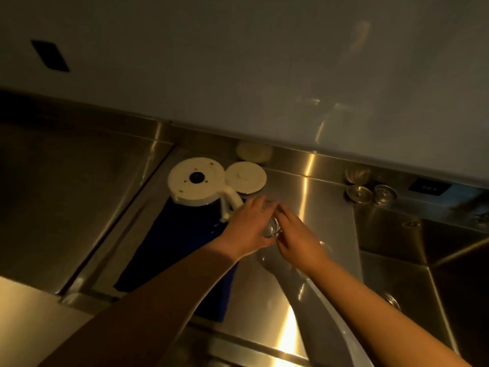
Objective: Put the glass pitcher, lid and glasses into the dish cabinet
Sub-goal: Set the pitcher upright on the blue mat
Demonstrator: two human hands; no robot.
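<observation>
- Left hand reaches in from 7 o'clock, its fingers curled round a clear drinking glass held just above the steel bench.
- Right hand comes in from 5 o'clock and meets the same glass from the other side, fingers bent against its rim; how firmly it grips cannot be told.
- Glass pitcher stands upside down on a dark blue mat, at 10 o'clock from the hands, showing its white base with a dark centre; its white handle points toward the left hand.
- White round lid lies just beside the pitcher at its 3 o'clock, on the mat's far end.
- Another clear glass shows faintly on the bench, partly hidden behind the right wrist.
- Two metal sink strainers sit at the bench's back edge, at 2 o'clock from the hands, beside a steel sink at 3 o'clock.
</observation>
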